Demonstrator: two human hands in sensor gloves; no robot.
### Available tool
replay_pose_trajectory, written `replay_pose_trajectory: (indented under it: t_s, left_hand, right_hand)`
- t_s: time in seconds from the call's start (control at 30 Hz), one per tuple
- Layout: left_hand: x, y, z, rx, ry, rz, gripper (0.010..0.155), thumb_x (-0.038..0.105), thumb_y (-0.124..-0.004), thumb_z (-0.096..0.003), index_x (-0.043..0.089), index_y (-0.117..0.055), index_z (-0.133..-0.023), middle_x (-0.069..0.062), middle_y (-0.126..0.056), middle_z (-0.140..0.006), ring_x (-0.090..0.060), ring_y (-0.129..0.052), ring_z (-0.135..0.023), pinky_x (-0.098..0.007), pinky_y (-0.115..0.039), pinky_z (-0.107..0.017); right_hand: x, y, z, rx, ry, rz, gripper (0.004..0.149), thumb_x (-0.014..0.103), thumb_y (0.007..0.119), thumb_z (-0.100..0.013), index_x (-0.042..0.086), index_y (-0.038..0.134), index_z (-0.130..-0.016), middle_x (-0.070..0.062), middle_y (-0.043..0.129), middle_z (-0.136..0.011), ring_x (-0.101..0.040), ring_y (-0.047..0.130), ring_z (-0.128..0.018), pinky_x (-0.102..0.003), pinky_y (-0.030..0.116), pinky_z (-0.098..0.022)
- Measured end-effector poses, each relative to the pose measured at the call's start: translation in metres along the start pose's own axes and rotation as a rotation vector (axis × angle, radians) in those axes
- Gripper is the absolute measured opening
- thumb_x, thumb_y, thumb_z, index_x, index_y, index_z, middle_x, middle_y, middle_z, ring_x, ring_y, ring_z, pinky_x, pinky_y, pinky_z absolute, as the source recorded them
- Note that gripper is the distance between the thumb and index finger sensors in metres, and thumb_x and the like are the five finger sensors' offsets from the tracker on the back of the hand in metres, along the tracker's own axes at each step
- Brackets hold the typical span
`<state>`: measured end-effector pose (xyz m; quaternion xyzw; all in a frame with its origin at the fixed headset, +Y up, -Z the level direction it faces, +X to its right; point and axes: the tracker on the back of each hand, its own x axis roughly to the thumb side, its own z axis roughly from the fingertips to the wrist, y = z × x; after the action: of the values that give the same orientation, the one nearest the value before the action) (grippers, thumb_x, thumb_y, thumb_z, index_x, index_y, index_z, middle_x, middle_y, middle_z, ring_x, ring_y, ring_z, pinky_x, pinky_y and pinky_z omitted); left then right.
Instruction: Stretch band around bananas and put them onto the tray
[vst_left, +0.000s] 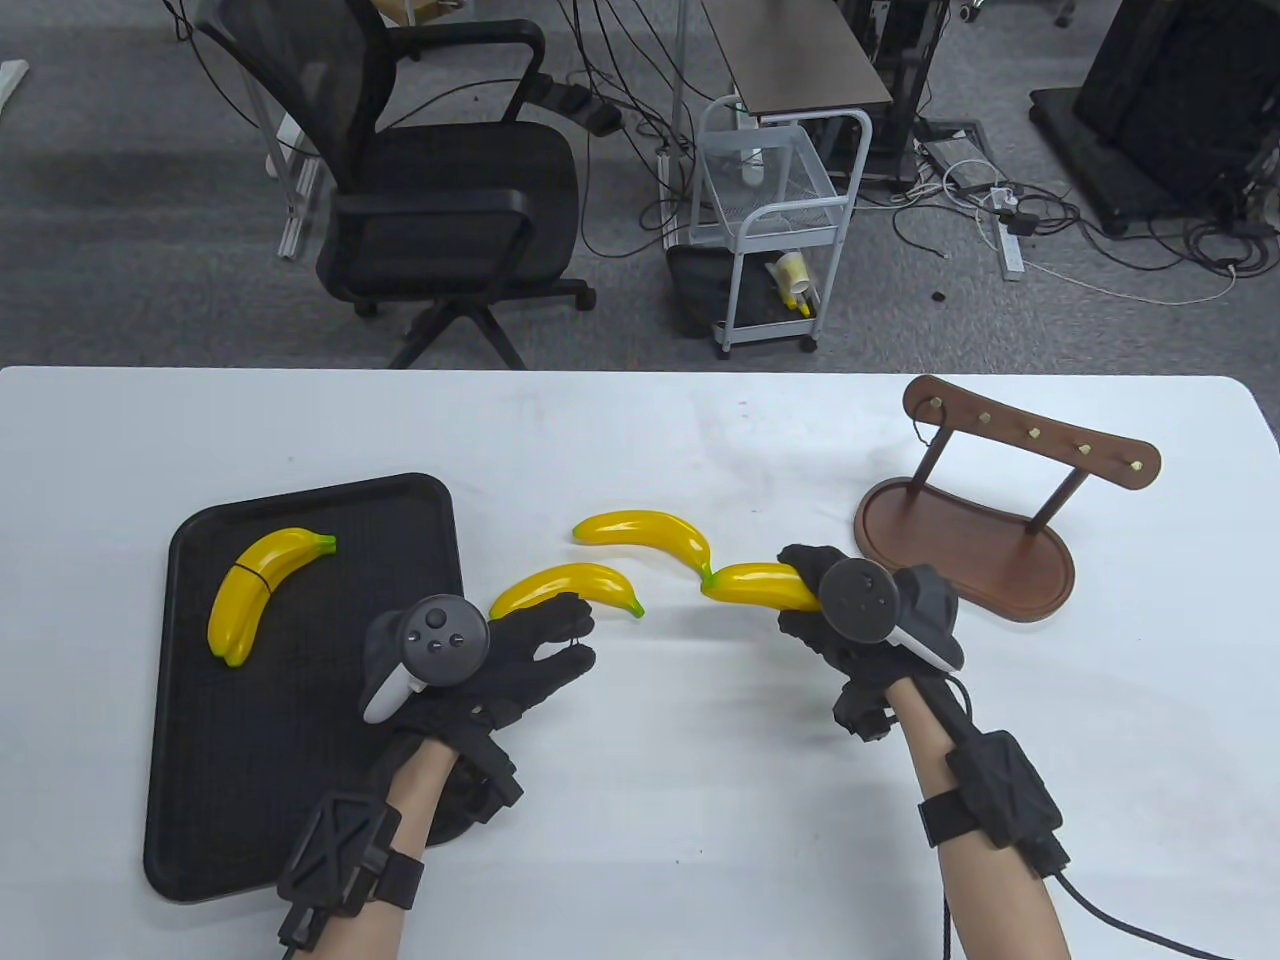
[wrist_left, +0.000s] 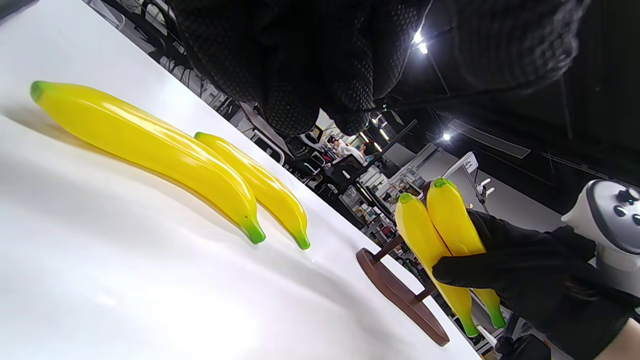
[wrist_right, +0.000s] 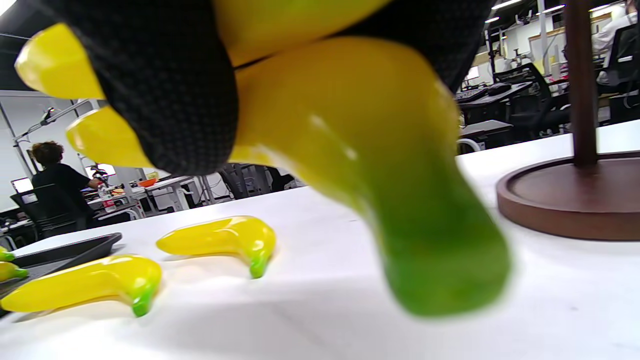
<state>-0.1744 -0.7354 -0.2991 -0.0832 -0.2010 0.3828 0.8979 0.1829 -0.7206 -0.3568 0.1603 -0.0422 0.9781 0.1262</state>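
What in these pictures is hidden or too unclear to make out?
- Right hand, table view: the tracker covers its fingers and most of the held bananas; whether they wear a band is hidden.
- Left hand, left wrist view: only dark fingertips, cut off at the top edge.
- Wooden rack, right wrist view: top cropped.

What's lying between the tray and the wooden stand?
In the table view: two loose bananas, then the pair gripped by the right hand.
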Motion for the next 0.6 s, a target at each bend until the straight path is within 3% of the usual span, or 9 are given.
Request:
replay_pose_trajectory:
  t_s: [0.6]
  left_hand:
    - [-0.008, -0.009, -0.006, -0.047, 0.039, 0.106, 0.073, 0.064, -0.067, -0.0552, 0.013, -0.066, -0.108, -0.008, -0.086, -0.102, -0.036, -0.089, -0.094, -0.054, -0.069, -0.074]
  right_hand:
    - [0.061, 0.016, -0.004, 0.017, -0.143, -0.018, 0.069, 0.037, 0.094, -0.043, 0.015, 0.065, -0.101, -0.01, 0.08, -0.099, -0.035, 0.092, -0.077, -0.045, 0.085, -0.054]
